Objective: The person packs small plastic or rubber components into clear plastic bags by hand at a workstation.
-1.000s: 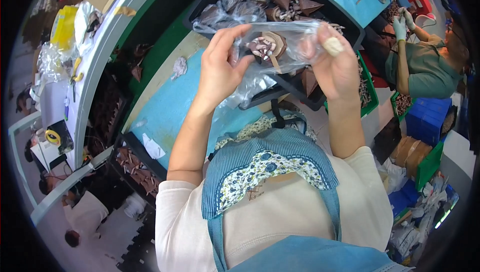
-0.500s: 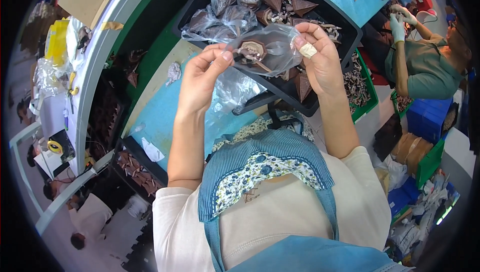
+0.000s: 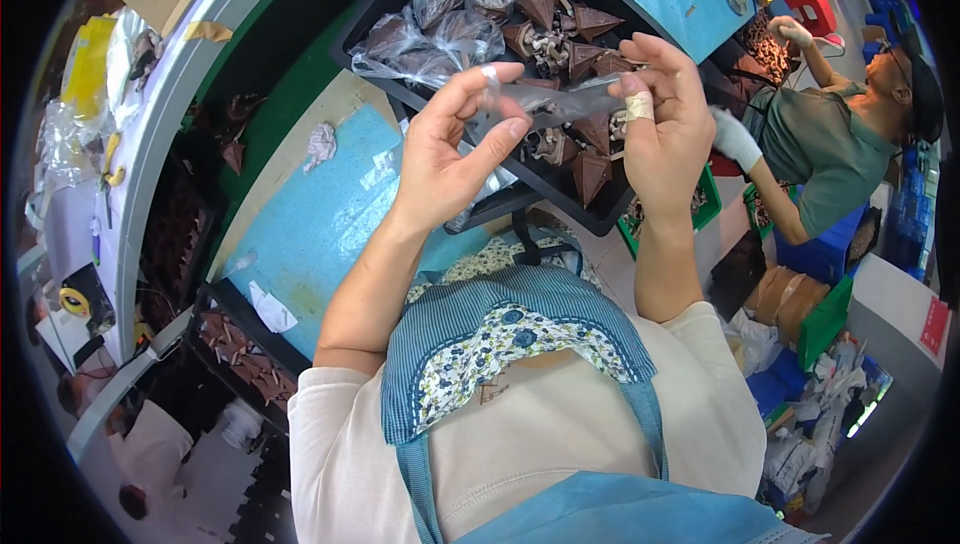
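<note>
The head view shows both bare hands raised over a black tray [image 3: 372, 22], stretching a small clear plastic bag [image 3: 560, 104] between them. The left hand [image 3: 450, 149] pinches one end of the bag between thumb and forefinger, closed tight on the film. The right hand [image 3: 665, 129], with a pale bandage [image 3: 638, 107] wrapped round one finger, grips the other end with thumb and fingers closed. The bag hangs in the air just above the tray's near half, touching nothing but the two hands; whether it holds anything cannot be told, since the film is seen almost edge-on.

Inside the tray lie brown cone-shaped pieces [image 3: 590, 172] toward its near right side, and filled clear bags [image 3: 440, 39] piled toward its far left side. Just beside the tray's near left edge runs a light blue mat [image 3: 320, 234].

By the look of it, the step in hand is working on the bag's mouth, either opening or closing it. The next move would call for an even pull from both pinches, so the thin film neither slips nor tears. Well to the right of the tray, a co-worker in a green shirt [image 3: 830, 159] wears white gloves.
</note>
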The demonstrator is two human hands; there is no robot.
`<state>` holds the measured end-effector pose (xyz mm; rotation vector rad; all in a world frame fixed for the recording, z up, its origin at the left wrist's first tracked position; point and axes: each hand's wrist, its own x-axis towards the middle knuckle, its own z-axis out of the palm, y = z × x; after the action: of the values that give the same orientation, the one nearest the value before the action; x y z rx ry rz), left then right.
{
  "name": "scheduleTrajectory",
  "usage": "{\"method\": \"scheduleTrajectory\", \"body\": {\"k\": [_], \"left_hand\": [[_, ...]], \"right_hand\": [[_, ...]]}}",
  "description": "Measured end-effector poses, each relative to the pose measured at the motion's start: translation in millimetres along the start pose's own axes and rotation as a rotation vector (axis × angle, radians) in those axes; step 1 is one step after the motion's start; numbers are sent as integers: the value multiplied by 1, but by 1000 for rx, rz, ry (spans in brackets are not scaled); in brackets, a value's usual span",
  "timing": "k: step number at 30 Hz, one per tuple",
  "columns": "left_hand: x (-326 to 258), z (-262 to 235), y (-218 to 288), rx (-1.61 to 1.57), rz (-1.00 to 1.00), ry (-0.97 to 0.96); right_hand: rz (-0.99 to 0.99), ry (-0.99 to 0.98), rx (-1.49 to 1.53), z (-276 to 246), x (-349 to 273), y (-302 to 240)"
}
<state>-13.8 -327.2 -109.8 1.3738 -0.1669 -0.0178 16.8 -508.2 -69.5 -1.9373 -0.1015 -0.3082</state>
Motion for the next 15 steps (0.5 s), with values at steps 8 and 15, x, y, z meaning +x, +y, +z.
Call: {"method": "scheduleTrajectory", "body": {"k": [8, 15], "left_hand": [[10, 21, 1, 386, 213, -178], [0, 10, 1, 143, -127, -255]], "right_hand": [[-229, -391, 171, 15, -6, -22], [-27, -453, 477, 4, 7, 21]]}}
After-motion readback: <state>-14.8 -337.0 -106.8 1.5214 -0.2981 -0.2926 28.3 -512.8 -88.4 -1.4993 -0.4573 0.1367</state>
